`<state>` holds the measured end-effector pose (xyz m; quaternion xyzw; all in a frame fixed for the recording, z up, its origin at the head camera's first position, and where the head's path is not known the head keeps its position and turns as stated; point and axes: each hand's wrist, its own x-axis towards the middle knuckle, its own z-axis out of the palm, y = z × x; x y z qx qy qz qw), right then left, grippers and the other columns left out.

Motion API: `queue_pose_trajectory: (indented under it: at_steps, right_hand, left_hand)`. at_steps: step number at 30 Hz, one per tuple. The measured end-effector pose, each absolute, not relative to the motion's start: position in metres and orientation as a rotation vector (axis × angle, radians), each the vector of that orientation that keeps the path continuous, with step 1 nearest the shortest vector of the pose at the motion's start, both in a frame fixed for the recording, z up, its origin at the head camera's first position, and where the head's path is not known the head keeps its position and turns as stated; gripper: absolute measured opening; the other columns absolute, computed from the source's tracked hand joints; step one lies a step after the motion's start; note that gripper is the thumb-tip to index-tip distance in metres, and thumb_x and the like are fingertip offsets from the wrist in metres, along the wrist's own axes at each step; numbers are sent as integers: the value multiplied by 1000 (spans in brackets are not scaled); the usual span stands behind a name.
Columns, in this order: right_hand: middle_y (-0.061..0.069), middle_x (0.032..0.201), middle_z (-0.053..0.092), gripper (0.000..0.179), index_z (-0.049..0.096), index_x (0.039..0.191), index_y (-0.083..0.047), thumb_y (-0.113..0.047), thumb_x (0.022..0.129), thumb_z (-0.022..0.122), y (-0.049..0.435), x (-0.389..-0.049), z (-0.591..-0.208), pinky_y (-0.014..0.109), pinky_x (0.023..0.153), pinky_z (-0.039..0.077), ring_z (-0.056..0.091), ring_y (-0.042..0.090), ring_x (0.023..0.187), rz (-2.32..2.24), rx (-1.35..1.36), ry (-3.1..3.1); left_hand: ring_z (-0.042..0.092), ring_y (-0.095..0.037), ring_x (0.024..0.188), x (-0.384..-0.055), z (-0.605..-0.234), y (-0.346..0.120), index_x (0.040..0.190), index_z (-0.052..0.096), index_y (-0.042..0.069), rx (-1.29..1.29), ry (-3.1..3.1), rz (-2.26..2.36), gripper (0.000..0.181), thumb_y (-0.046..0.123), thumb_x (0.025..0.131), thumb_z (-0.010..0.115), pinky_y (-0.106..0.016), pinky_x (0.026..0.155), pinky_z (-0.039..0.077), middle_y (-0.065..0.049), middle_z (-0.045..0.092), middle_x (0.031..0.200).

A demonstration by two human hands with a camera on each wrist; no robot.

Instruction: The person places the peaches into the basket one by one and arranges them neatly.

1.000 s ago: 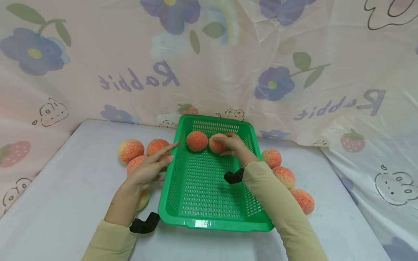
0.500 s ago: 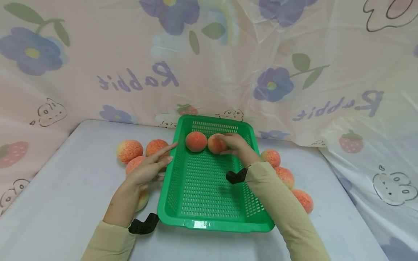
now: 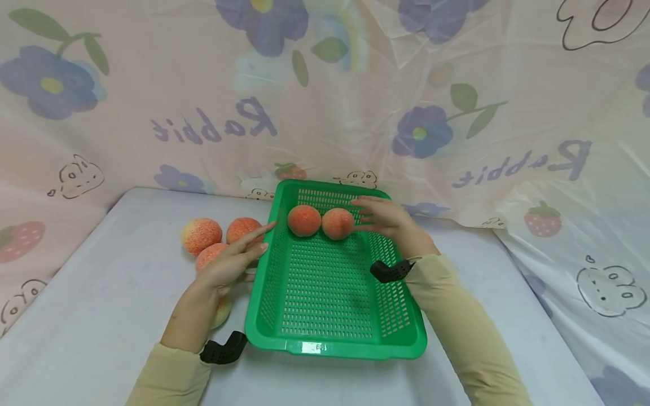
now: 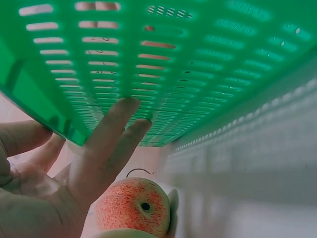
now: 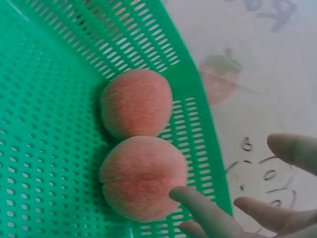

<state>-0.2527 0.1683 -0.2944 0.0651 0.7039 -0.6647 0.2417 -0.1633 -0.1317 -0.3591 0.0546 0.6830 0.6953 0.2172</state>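
A green slotted plastic basket (image 3: 365, 351) stands on the white-covered table. Two peaches, a left one (image 3: 304, 220) and a right one (image 3: 337, 224), lie side by side against its far end. My right hand (image 3: 391, 223) hovers over the far right corner with fingers spread, holding nothing. In the right wrist view, one fingertip (image 5: 179, 193) overlaps the nearer peach (image 5: 143, 178). Along the basket's left side rests my left hand (image 3: 231, 268), its fingers extended. Two of those fingers (image 4: 111, 121) press the slotted outer wall from outside, as the left wrist view shows.
Left of the basket, several more peaches (image 3: 201, 236) sit on the table (image 3: 127, 282), some partly behind the left hand. Peaches on the right are almost wholly hidden by the right forearm. A printed cloth (image 3: 335, 135) hangs behind the table.
The right hand has let go of the right peach in the basket and moved right, its fingers spreading. That peach stays beside the other one. The left hand keeps its place.
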Motion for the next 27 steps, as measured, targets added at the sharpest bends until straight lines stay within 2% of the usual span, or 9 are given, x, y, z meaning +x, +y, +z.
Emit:
queue_pose_trajectory:
  at_steps: [7, 13, 20, 27]
  right_hand:
    - [27, 157, -2, 69, -2, 154, -7, -17, 103, 43, 187, -249, -286, 47, 114, 30, 4, 42, 146, -1841, 116, 1882]
    - [26, 158, -2, 72, -5, 154, -6, -18, 102, 43, 201, -244, -281, 44, 114, 30, 8, 42, 146, -1876, 116, 1871]
    - [28, 157, -1, 69, -2, 154, -5, -22, 103, 42, 222, -235, -274, 42, 114, 30, 13, 40, 145, -1866, 75, 1930]
    - [24, 158, 6, 68, 2, 155, -7, -26, 103, 43, 247, -226, -274, 35, 116, 26, 17, 33, 146, -1932, 96, 1928]
  left_hand:
    - [66, -20, 97, -163, -359, -133, 153, 22, 32, 141, 1889, 1916, 52, 22, 105, 39, -36, 77, 57, -22, 55, 128]
    - [66, -20, 98, -162, -360, -134, 153, 21, 31, 156, 1887, 1913, 53, 22, 105, 39, -36, 77, 57, -24, 52, 131]
    - [66, -20, 98, -163, -361, -134, 153, 21, 31, 161, 1872, 1921, 53, 21, 105, 39, -37, 78, 57, -24, 51, 131]
    - [66, -19, 98, -163, -360, -133, 153, 22, 32, 161, 1864, 1930, 52, 21, 105, 39, -37, 79, 57, -24, 50, 132]
